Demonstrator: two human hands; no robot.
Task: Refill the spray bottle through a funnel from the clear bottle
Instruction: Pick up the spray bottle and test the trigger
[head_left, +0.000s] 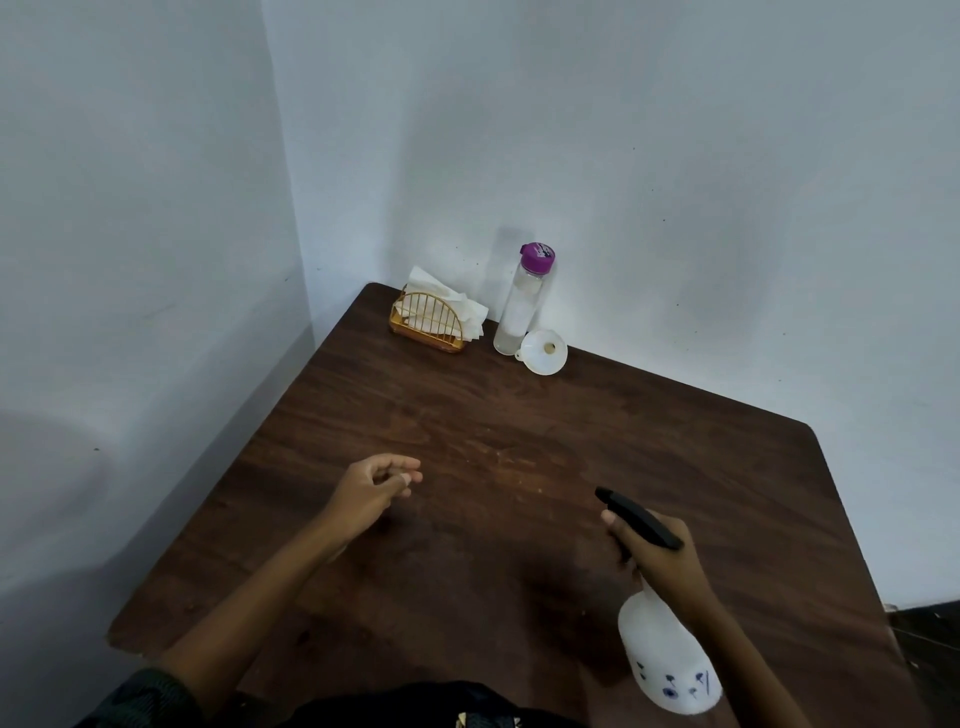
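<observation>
My right hand (655, 556) grips the neck of a white spray bottle (667, 656) with a black trigger head, held tilted above the table's near right part. My left hand (375, 488) hovers over the table's middle left, fingers loosely curled with nothing in them. A tall clear bottle (521, 306) with a purple cap stands upright at the far corner by the wall. A white funnel (543, 352) lies on its side right beside that bottle's base.
The dark wooden table (493, 441) fits into a corner of pale walls. A gold wire napkin holder (430, 322) with white tissues stands left of the clear bottle. The table's right edge drops to a dark floor.
</observation>
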